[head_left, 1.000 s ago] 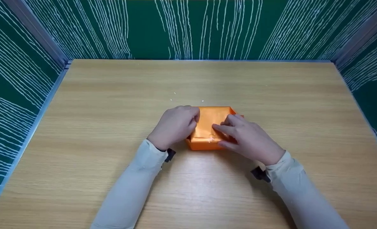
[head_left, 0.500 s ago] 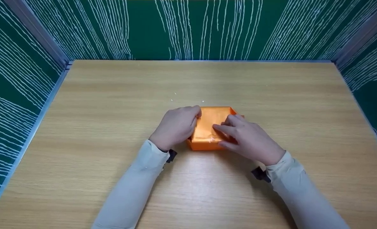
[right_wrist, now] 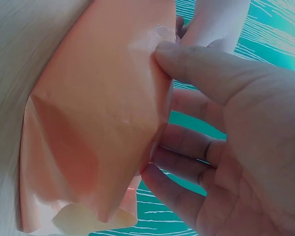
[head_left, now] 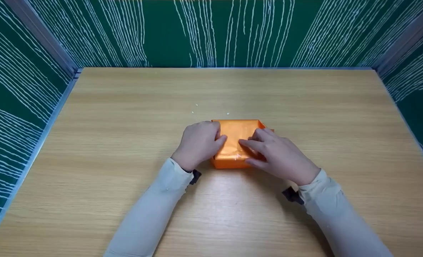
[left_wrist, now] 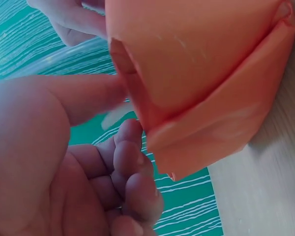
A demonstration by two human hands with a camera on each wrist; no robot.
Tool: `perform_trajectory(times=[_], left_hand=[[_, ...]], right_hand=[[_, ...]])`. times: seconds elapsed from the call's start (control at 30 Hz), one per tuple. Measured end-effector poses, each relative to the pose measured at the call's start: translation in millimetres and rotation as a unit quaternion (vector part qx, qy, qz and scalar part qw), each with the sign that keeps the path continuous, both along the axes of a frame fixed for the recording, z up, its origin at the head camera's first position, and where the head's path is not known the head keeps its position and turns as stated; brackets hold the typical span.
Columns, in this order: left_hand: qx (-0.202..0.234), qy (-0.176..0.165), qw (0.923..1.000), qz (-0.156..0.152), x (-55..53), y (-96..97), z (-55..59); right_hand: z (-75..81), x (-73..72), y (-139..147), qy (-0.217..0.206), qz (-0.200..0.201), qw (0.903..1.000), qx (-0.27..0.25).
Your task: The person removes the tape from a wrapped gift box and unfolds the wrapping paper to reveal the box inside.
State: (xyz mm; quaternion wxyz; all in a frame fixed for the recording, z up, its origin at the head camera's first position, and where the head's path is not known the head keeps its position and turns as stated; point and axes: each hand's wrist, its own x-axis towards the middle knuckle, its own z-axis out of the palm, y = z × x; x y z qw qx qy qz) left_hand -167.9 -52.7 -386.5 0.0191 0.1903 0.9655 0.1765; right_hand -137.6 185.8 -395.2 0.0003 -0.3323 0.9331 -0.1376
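Note:
A box wrapped in glossy orange paper [head_left: 232, 130] lies on the table between both hands. My left hand [head_left: 200, 144] is at its left end. In the left wrist view, the left thumb [left_wrist: 96, 96] reaches the edge of a folded paper flap [left_wrist: 216, 118], with the curled fingertips [left_wrist: 132, 155] right at the flap's lower corner. My right hand [head_left: 281, 155] rests on the box's right part, index finger extended across the top. In the right wrist view, the right thumb [right_wrist: 179, 56] presses the near side, beside a small shiny patch, and an unfolded paper end [right_wrist: 64, 162] juts out.
The wooden tabletop [head_left: 125, 107] stretches around the box. A few tiny white scraps [head_left: 196, 105] lie beyond it. Green panels with white streaks [head_left: 161, 35] border the table at the back and sides.
My left hand has shifted slightly toward me along the box's left end, and its thumb now lies over the top edge, uncovering the far left corner. The right hand and box stay put.

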Motion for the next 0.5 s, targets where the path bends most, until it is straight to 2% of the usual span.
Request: perform_trajectory(times=[0.2, 0.5], left_hand=[[-0.007, -0.003, 0.9999, -0.011, -1.1, -2.3, 2.5], [0.009, -0.029, 0.9995, 0.006, -1.0, -7.5, 5.5]], right_hand=[[0.4, 0.3, -0.3, -0.014, -0.011, 0.9998, 0.005], [2.7, 1.0, -0.8, -0.022, -0.018, 0.9996, 0.007]])
